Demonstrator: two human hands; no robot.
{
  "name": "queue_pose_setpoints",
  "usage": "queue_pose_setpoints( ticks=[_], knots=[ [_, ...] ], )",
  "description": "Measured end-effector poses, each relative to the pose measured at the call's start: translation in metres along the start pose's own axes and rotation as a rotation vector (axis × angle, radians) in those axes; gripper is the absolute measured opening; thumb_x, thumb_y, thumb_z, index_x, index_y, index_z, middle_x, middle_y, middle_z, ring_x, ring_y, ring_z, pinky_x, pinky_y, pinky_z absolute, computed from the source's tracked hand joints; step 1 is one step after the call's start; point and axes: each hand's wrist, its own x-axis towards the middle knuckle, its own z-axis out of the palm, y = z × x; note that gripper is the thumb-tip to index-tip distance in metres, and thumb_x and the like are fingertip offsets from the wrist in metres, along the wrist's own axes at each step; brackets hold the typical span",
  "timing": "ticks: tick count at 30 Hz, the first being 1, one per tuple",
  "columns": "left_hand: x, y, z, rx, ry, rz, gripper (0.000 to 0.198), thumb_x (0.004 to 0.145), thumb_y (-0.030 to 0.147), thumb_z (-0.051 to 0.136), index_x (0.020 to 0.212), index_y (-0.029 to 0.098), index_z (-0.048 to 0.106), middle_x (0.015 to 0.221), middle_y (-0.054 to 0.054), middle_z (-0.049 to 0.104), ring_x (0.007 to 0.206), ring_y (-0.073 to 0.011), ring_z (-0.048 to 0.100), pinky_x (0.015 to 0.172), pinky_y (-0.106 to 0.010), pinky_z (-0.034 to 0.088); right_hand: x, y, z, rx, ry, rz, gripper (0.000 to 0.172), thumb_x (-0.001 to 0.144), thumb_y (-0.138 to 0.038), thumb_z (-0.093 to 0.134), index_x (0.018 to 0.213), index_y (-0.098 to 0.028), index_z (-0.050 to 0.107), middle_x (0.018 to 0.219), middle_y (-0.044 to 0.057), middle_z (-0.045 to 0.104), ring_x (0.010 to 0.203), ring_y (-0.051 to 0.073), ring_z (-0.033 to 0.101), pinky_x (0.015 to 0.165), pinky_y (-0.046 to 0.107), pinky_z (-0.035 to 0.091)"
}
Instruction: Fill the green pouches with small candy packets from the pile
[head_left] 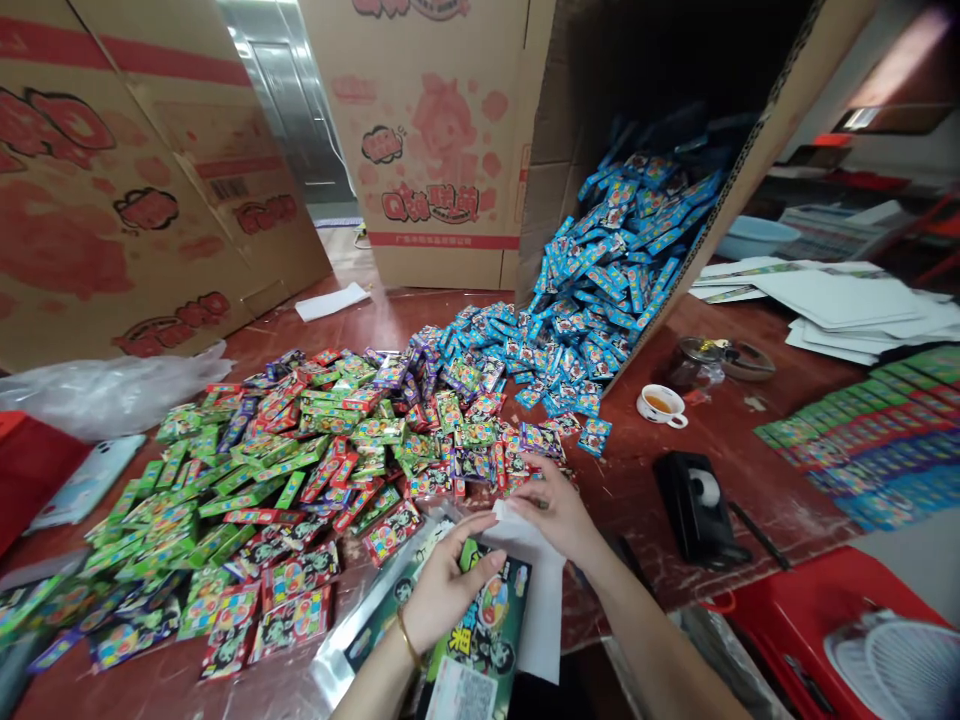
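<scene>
My left hand (444, 590) is closed on a dark green printed packet (504, 610), its thumb lying across the front. A white label with small print shows at the packet's lower end. Behind it hangs a white sheet of paper (547, 630). My right hand (559, 510) pinches the sheet's upper edge between thumb and fingers, close to my left fingertips. Beneath my left wrist, a silver-edged plastic pouch (352, 655) with green print lies on the table. Just beyond my hands spreads a heap of small green, red and purple candy packs (300, 450).
Blue packs (600, 270) spill from a tipped cardboard carton (555, 130). Another carton (180, 170) stands at left, near a clear plastic bag (127, 390). At right are a teacup (661, 404), a black tape dispenser (694, 510), printed sheets (885, 430) and a red stool (847, 610).
</scene>
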Motion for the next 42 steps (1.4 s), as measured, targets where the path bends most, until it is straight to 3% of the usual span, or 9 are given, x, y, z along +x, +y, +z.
queue_pose_setpoints(
  ticks=[6,12,18,23,30,37,42],
  knots=[
    [-0.009,0.013,-0.001,-0.005,-0.04,-0.008,0.036,0.079,0.036,0.063,0.112,0.022,0.057,0.114,-0.006,0.062,0.11,-0.0243,0.053,0.097,-0.036,0.039,-0.008,-0.027,0.008,-0.012,-0.009,-0.036,0.059,0.069,-0.022,0.065,0.121,-0.022,0.037,0.065,-0.005,0.06,0.063,0.017,0.058,0.065,0.029,0.042],
    [-0.011,0.02,0.0,-0.031,-0.036,0.019,0.028,0.081,0.034,0.062,0.105,0.022,0.056,0.109,-0.005,0.061,0.106,-0.0226,0.054,0.096,-0.034,0.038,-0.011,-0.029,0.014,-0.019,0.049,-0.13,0.049,0.068,-0.016,0.062,0.112,-0.022,0.041,0.065,-0.006,0.056,0.064,0.016,0.055,0.067,0.029,0.041],
    [-0.01,0.021,0.001,-0.024,-0.024,0.058,0.031,0.079,0.036,0.064,0.107,0.022,0.063,0.118,-0.008,0.059,0.114,-0.0245,0.051,0.101,-0.037,0.036,-0.01,-0.026,0.013,-0.035,0.082,-0.054,0.053,0.066,-0.018,0.067,0.11,-0.022,0.038,0.06,-0.007,0.058,0.058,0.016,0.056,0.06,0.028,0.042],
    [-0.012,0.023,-0.001,-0.031,-0.002,0.051,0.032,0.078,0.036,0.065,0.108,0.023,0.063,0.12,-0.008,0.059,0.116,-0.0253,0.05,0.103,-0.039,0.035,-0.008,-0.024,0.005,-0.076,-0.025,0.064,0.049,0.068,-0.028,0.067,0.111,-0.019,0.042,0.056,-0.006,0.059,0.051,0.016,0.054,0.05,0.025,0.037],
    [-0.011,0.023,0.0,-0.023,-0.007,0.047,0.036,0.079,0.037,0.064,0.112,0.023,0.062,0.125,-0.008,0.057,0.12,-0.0261,0.047,0.106,-0.042,0.031,-0.01,-0.026,0.008,-0.077,0.011,-0.02,0.049,0.066,-0.02,0.066,0.108,-0.02,0.04,0.058,-0.007,0.056,0.055,0.016,0.054,0.056,0.027,0.04],
    [-0.012,0.023,-0.001,-0.038,-0.011,0.013,0.038,0.078,0.037,0.064,0.113,0.022,0.061,0.124,-0.008,0.058,0.119,-0.0257,0.048,0.105,-0.039,0.033,-0.012,-0.017,0.006,-0.028,0.01,0.063,0.047,0.079,-0.032,0.057,0.12,-0.018,0.038,0.065,-0.001,0.064,0.056,0.019,0.059,0.053,0.029,0.041],
    [-0.013,0.02,-0.001,-0.035,-0.036,0.015,0.037,0.079,0.037,0.064,0.114,0.022,0.06,0.125,-0.007,0.057,0.12,-0.0251,0.047,0.105,-0.038,0.032,-0.004,-0.017,0.006,0.005,0.071,-0.06,0.054,0.074,-0.03,0.067,0.121,-0.02,0.043,0.073,0.003,0.068,0.068,0.023,0.064,0.065,0.035,0.046]
  ],
)
